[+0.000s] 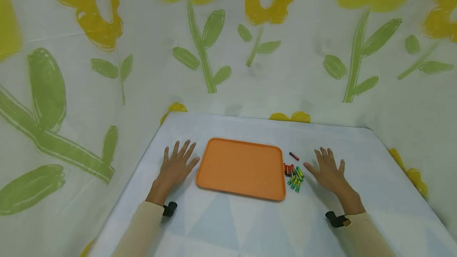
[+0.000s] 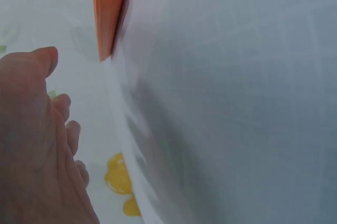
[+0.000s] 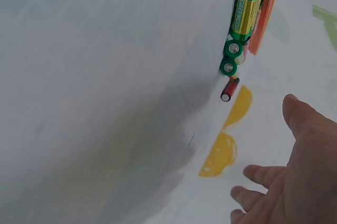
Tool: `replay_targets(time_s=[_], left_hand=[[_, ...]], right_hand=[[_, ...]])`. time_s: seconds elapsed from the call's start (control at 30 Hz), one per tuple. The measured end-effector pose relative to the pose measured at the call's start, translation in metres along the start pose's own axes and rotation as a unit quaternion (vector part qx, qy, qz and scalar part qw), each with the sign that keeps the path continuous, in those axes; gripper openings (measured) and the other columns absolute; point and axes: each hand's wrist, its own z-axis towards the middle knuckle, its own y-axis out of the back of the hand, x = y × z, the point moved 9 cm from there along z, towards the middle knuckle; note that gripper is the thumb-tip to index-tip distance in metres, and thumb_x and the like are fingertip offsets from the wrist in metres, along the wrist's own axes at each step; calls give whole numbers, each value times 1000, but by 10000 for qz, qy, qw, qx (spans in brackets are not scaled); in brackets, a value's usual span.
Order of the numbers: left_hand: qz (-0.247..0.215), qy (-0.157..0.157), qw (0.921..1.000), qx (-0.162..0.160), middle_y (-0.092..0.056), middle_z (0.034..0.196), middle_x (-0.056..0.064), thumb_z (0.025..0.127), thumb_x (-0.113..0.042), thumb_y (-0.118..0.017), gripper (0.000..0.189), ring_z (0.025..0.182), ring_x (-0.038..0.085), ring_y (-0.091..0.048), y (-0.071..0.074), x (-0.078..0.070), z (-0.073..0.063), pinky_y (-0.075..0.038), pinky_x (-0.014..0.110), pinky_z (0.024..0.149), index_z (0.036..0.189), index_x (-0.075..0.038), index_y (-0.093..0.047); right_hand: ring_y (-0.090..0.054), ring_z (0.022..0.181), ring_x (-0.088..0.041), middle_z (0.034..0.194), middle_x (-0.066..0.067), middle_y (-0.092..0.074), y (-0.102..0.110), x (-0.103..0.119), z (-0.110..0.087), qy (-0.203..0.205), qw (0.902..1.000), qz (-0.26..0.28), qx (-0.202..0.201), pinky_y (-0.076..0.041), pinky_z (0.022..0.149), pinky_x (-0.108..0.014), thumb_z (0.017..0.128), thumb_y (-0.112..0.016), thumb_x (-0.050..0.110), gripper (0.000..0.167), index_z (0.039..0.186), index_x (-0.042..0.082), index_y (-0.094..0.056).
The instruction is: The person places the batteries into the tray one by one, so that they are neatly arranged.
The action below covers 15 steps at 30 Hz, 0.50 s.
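An orange tray (image 1: 240, 169) lies on the table between the two hands, with nothing on it. Left of the tray, my left hand (image 1: 175, 168) is spread with its fingers straight, holding nothing. Its thumb points toward the tray's rim (image 2: 108, 13) in the left wrist view. Several green and yellow batteries (image 1: 295, 180) and several red and black batteries (image 1: 289, 170) lie beside the tray's right edge. One red battery (image 1: 294, 156) lies apart, farther back. To the right of the batteries, my right hand (image 1: 329, 173) is spread and holds nothing. A green battery (image 3: 248, 5) shows large in the right wrist view.
The table (image 1: 214, 221) wears a pale cloth with blue triangles. Behind and beside it hangs a white curtain (image 1: 300, 82) printed with yellow flowers and green stems. A black strap mount (image 1: 170, 209) sits at the left wrist, another mount (image 1: 335, 219) at the right.
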Motion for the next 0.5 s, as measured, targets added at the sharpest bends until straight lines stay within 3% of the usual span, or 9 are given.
replay_targets(time_s=[0.23, 0.37, 0.5], left_hand=[[-265, -113, 9996, 79, -20, 164, 13, 105, -54, -39, 69, 150, 42, -9, -12, -4, 9, 1, 62, 115, 160, -16, -25], [-540, -60, 9984, 167, -29, 161, 15, 105, -52, -42, 68, 148, 41, -17, -18, 2, 9, -10, 61, 115, 159, -14, -28], [-1069, -28, 9943, -15, -40, 153, 17, 104, -48, -48, 63, 142, 41, -30, -14, 6, 8, -21, 63, 110, 157, -16, -35]], right_hand=[[2, 146, -51, 155, -35, -17, -9, -6, -14, 100, 9997, 220, -19, 5, 104, -77, 98, -61, 47, 79, 149, -7, -33], [-13, 143, -51, 151, -30, -29, -8, 7, -25, 535, 9978, 239, -311, -11, 102, -78, 93, -71, 35, 66, 142, -1, -45], [-26, 136, -50, 144, -24, -39, -7, 24, -35, 887, 9941, 373, -498, -21, 96, -76, 89, -77, 29, 57, 136, 4, -55]])
